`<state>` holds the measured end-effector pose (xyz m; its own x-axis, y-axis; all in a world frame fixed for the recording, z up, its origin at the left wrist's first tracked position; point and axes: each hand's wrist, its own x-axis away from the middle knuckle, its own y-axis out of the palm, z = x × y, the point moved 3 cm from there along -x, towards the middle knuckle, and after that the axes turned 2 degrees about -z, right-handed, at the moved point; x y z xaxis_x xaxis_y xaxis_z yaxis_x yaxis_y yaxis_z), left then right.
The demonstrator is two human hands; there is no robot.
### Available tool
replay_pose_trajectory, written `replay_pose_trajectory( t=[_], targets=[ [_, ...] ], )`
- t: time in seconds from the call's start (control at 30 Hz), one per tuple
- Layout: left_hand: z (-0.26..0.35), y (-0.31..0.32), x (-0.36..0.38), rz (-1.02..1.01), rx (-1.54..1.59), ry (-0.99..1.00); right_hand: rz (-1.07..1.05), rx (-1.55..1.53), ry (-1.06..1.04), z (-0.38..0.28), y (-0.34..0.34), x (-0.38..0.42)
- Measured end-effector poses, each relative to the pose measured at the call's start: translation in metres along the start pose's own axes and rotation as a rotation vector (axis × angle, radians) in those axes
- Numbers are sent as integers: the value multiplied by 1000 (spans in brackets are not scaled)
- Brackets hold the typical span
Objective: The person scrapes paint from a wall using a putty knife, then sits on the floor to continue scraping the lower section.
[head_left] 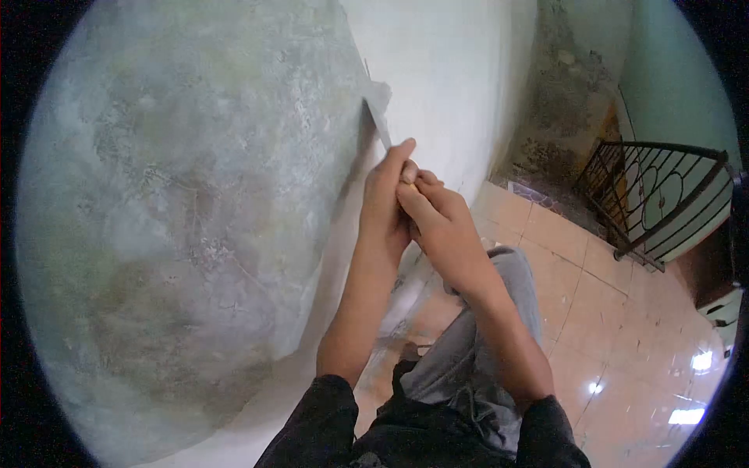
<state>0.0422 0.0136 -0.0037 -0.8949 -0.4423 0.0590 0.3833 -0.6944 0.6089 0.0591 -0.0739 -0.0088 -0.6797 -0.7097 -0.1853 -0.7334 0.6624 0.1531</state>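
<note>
Both hands are closed together on a scraper [379, 121] with a flat metal blade, held up against the wall. My left hand [381, 191] grips it nearer the blade, its thumb pointing up along the tool. Just to the right and lower, my right hand [443, 222] is wrapped around the handle end; most of the handle is hidden by fingers. The blade's tip lies at the border between a bare, mottled grey wall patch [203, 195] and the smooth white wall coating [452, 70]. A small ragged edge of the coating shows beside the blade.
Light brown floor tiles [569, 304] with scattered debris lie below and to the right. A dark metal railing [663, 179] stands at the right, beside a stained, mouldy wall section [562, 93]. My bent leg in grey trousers [468, 351] is below my hands.
</note>
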Motion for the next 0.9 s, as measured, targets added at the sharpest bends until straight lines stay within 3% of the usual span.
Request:
replay_pose_trajectory(
  t=[0.2,0.27,0.33,0.53,0.6,0.67,0.73,0.8,0.87,0.9],
  targets=[
    [-5,-5,-3,8,-62,-23,9,-49,67,-3,-3,8],
    [-18,-10,1,24,-125,58,4,-129,70,-6,1,22],
    [-20,-6,24,83,-145,94,67,-224,234,-9,2,44],
    [-25,-33,59,45,-67,81,67,-30,33,10,17,72],
    [-14,-18,74,-56,-59,118,-121,100,207,8,14,83],
    [-29,-28,77,-89,-67,85,-91,81,153,17,12,93],
    [-48,-32,80,-181,-76,35,-71,40,370,33,3,109],
    [-74,-42,91,-179,-128,57,-60,29,374,54,-4,124],
    [-94,-55,107,-49,-258,-119,-42,-162,509,73,-4,139],
    [-105,-65,116,-51,-258,-123,-98,-88,614,97,-10,150]
  ],
)
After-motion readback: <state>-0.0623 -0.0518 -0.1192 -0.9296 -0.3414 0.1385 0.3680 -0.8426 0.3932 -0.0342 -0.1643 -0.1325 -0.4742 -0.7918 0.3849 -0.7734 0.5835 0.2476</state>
